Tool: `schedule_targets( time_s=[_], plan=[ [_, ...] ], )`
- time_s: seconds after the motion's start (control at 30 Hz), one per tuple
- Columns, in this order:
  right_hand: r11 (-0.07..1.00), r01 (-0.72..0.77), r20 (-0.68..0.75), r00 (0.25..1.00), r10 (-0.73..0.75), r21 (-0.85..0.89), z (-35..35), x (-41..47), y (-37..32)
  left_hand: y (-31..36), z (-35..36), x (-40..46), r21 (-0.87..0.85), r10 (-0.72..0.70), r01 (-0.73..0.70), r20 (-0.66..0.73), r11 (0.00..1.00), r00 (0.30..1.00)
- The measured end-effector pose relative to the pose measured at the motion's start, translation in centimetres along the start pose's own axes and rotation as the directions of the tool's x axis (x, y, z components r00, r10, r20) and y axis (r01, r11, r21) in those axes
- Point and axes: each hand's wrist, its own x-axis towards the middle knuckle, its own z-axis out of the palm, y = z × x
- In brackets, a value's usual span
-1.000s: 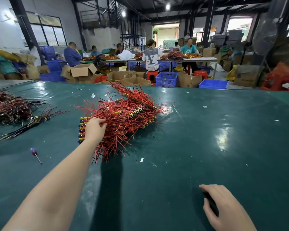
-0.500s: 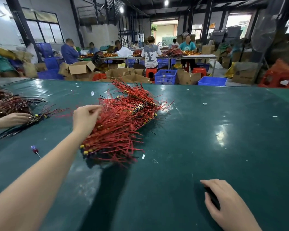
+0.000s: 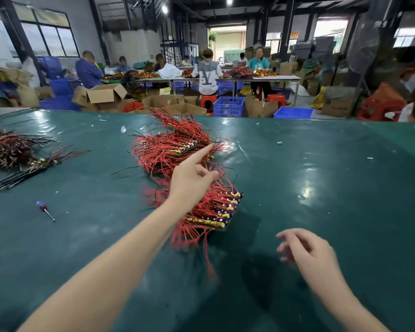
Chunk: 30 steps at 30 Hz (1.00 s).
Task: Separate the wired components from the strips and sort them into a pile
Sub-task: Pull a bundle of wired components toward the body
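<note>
Two clumps of red-wired components on strips sit mid-table on the dark green glossy tabletop (image 3: 321, 188). The nearer bunch of red wire strips (image 3: 216, 207) lies right under the left hand (image 3: 189, 180), and the farther heap of red wire strips (image 3: 175, 147) is just beyond it.

The left hand reaches out over the near bunch with its index finger stretched straight forward, the tip landing at the near edge of the far heap; the other fingers are curled in loosely, and I can't see them pinching anything. Whether the palm actually touches the wires below is hard to tell. The right hand (image 3: 307, 252) hovers off to the right of the near bunch, apart from it, fingers relaxed and a bit spread, holding nothing, slightly blurred.

The near bunch is a stack of flat strips with rows of little yellow, purple and white ends along its right edge, thin red wires fanning out to the left and toward the camera. The far heap is messier, wires sticking out every way, with a strip of coloured ends showing in the middle.

Further out: a small red-handled screwdriver (image 3: 44, 209) lies by itself on the left. At the left edge there's a darker pile of brownish-red and black wires (image 3: 7, 149), well apart from the red stuff. Past the table are cardboard boxes (image 3: 106, 93), blue plastic crates (image 3: 228, 106), and people sitting at a long worktable (image 3: 273, 79).
</note>
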Motion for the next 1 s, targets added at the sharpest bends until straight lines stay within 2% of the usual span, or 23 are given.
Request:
schedule_targets(
  time_s=[0.03, 0.07, 0.1, 0.17, 0.3, 0.43, 0.6, 0.77, 0.83, 0.9, 0.93, 1.0],
  plan=[
    [0.967, -0.212, 0.113, 0.974, 0.197, 0.141, 0.4, 0.2, -0.4, 0.1, 1.0, -0.6, -0.045, 0.003, -0.003, 0.013, 0.999, 1.000],
    [0.887, -0.402, 0.234, 0.907, 0.351, 0.228, 0.7, 0.4, -0.8, 0.2, 1.9, -1.2, -0.080, 0.002, 0.000, 0.023, 0.997, 1.000],
    [0.801, -0.529, 0.339, 0.835, 0.432, 0.281, 1.0, 0.5, -1.0, 0.3, 2.6, -1.7, -0.108, -0.008, 0.011, 0.031, 0.994, 1.000],
    [0.684, -0.625, 0.449, 0.768, 0.456, 0.375, 1.5, 0.7, -0.9, 0.5, 3.5, -2.4, -0.160, -0.033, 0.039, 0.041, 0.986, 0.999],
    [0.636, -0.605, 0.485, 0.787, 0.382, 0.480, 3.1, 1.5, -1.1, 1.4, 4.2, -3.7, -0.236, -0.049, 0.067, 0.082, 0.969, 0.995],
    [0.614, -0.575, 0.433, 0.816, 0.382, 0.541, 4.2, 1.6, -0.8, 2.7, 5.0, -4.6, -0.313, -0.072, 0.104, 0.112, 0.944, 0.991],
    [0.610, -0.577, 0.406, 0.817, 0.410, 0.544, 4.0, 1.9, -1.1, 3.5, 5.5, -5.1, -0.370, -0.096, 0.136, 0.125, 0.919, 0.988],
    [0.577, -0.615, 0.392, 0.788, 0.475, 0.537, 3.7, 2.3, -1.2, 3.6, 4.9, -5.6, -0.218, -0.033, 0.065, 0.143, 0.974, 0.989],
    [0.567, -0.635, 0.405, 0.772, 0.491, 0.525, 3.4, 2.4, -1.1, 3.4, 3.7, -5.9, -0.161, 0.004, 0.002, 0.041, 0.987, 0.999],
    [0.552, -0.641, 0.403, 0.766, 0.500, 0.533, 2.9, 2.7, -1.1, 2.6, 2.2, -6.6, -0.148, 0.033, -0.054, -0.142, 0.988, 0.989],
    [0.551, -0.635, 0.398, 0.771, 0.498, 0.542, 2.5, 3.0, -1.2, 2.1, 1.5, -7.1, -0.163, 0.006, -0.051, -0.263, 0.985, 0.965],
    [0.571, -0.607, 0.387, 0.793, 0.470, 0.552, 1.4, 3.4, -1.4, 0.8, 0.3, -8.4, -0.310, -0.197, 0.044, -0.483, 0.950, 0.853]
  ],
)
